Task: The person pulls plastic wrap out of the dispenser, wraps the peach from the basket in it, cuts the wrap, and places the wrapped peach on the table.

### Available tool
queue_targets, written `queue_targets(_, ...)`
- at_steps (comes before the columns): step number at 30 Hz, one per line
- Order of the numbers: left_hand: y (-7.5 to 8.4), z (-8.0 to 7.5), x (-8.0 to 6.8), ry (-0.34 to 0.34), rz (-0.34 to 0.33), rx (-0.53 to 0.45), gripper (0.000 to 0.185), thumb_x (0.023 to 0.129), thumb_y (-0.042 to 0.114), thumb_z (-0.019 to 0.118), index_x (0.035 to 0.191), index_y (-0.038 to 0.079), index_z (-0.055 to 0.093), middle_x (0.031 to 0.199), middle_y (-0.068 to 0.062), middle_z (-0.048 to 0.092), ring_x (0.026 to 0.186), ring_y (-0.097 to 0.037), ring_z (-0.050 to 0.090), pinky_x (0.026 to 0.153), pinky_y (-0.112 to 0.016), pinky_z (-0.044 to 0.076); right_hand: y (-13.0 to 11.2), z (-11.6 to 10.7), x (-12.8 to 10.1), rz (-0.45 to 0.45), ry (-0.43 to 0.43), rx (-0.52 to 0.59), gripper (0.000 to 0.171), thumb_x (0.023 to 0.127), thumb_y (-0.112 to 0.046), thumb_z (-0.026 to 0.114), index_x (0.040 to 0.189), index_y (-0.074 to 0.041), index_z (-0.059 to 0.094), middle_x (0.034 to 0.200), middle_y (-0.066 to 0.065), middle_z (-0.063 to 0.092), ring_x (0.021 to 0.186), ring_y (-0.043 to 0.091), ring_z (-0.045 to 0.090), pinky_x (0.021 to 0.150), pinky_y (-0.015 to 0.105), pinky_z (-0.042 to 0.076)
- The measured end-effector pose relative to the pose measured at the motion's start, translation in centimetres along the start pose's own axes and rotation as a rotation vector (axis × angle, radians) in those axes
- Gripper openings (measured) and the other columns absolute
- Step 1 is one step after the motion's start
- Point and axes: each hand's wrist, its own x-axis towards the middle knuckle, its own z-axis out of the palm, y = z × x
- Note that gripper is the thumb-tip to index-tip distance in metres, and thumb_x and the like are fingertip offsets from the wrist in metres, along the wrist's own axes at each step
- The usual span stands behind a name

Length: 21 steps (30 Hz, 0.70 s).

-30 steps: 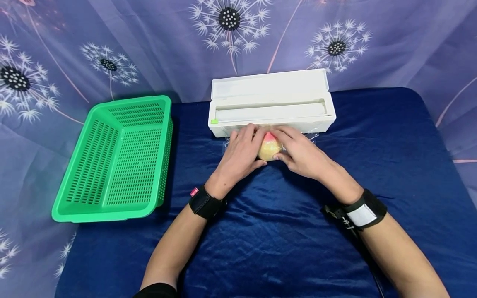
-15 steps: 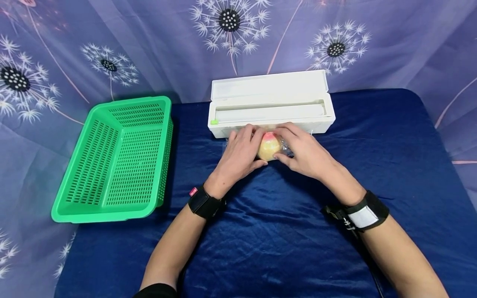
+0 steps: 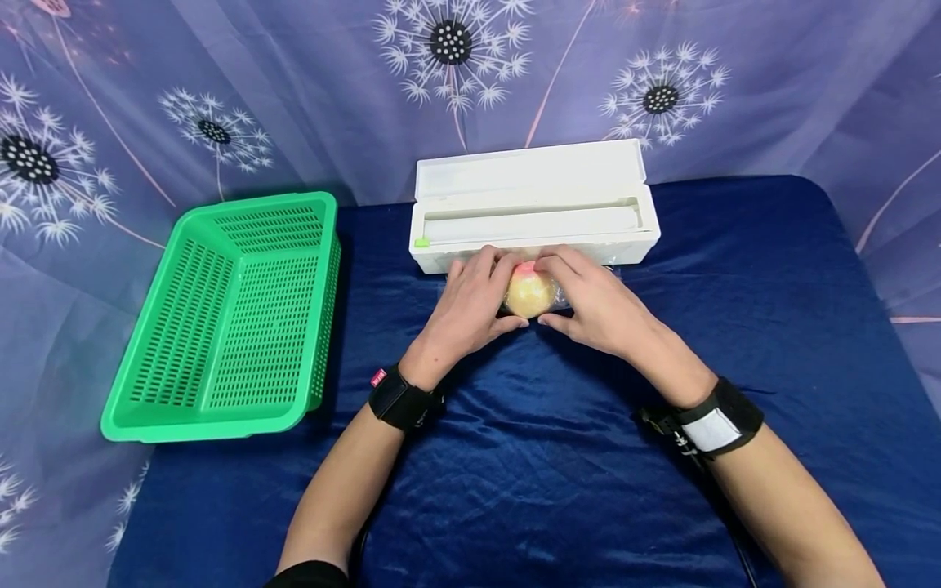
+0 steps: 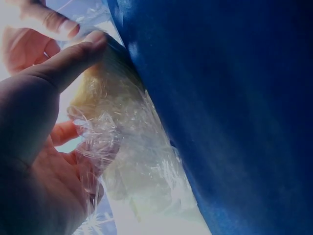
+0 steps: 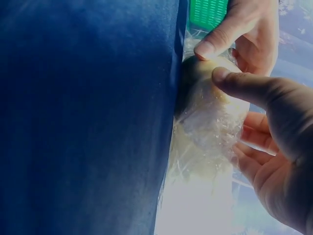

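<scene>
A round yellow fruit with a pink-red patch [image 3: 529,294] sits on the blue cloth between my hands, in front of the white box. Clear cling film [image 4: 105,139] is bunched in wrinkles around it. My left hand [image 3: 470,302] holds the fruit's left side, fingers curled over the far side and thumb at the near edge. From the right, my right hand [image 3: 599,306] grips it the same way, its thumb [image 5: 234,83] on the near side. Both thumb tips lie close together. The fruit's underside and some far fingertips are hidden in the head view.
Just behind the hands stands a white cling film dispenser [image 3: 537,245], lid raised, a roll inside and a green slider [image 3: 421,242] at its left end. A green perforated basket [image 3: 316,327] is at left. A patterned curtain [image 3: 323,90] hangs behind the blue-covered table [image 3: 529,457].
My right thumb has slid down off the front of the fruit to its near lower edge. The right fingers have shifted slightly over the film. My left hand has barely moved.
</scene>
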Motion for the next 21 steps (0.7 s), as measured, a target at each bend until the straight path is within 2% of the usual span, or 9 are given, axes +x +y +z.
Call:
queue_targets(5,-0.06,-0.05,0.02,0.0,-0.004,-0.024,0.094,0.081,0.053,0.091,0.154,0.011,0.048,0.136,-0.01,0.053,0.12,-0.027,0.06,0.088,-0.041,0.037,0.05,0.21,-0.05,-0.02,-0.009,-0.039,0.075,0.074,-0.011,0.099,0.134,0.002,0.056,0.14,0.02,0.055,0.127,0.039,0.057,0.104,0.053,0.05)
queue_targets(12,0.05,-0.18,-0.06,-0.008,-0.001,-0.027,0.095,0.081,0.052,0.091,0.155,0.01,0.048,0.14,-0.011,0.055,0.122,-0.026,0.062,0.091,-0.041,0.04,0.17,0.32,-0.16,-0.011,-0.012,-0.031,0.074,0.073,-0.002,0.097,0.134,0.001,0.056,0.14,0.02,0.055,0.129,0.039,0.056,0.105,0.053,0.05)
queue_targets(21,-0.09,-0.28,-0.16,0.001,0.02,-0.03,0.094,0.082,0.052,0.09,0.155,0.008,0.049,0.142,-0.013,0.055,0.121,-0.028,0.062,0.091,-0.042,0.041,0.16,0.36,-0.03,-0.004,-0.02,-0.05,0.074,0.073,0.001,0.096,0.135,0.001,0.055,0.14,0.02,0.056,0.127,0.039,0.058,0.102,0.053,0.052)
